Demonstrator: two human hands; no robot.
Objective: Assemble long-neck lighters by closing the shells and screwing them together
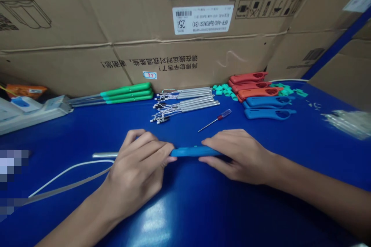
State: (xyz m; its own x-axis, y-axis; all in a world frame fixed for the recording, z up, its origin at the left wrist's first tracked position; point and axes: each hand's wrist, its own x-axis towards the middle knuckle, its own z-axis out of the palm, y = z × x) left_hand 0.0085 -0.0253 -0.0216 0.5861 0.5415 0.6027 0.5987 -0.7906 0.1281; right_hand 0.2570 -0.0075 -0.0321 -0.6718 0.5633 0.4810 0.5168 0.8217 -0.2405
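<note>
The left hand and right hand are both clamped on a slim blue plastic handle, at its 9 and 3 o'clock ends respectively, over the glossy blue tabletop. The handle is probably light, stiff and slightly slippery; a thumb-and-finger hold at each end suits it. Its visible middle is smooth and narrow. A silver metal rod projects beyond the left hand at 9 o'clock; any joint is hidden. From the handle, a red-collared, clear-handled screwdriver lies at 1 o'clock.
</note>
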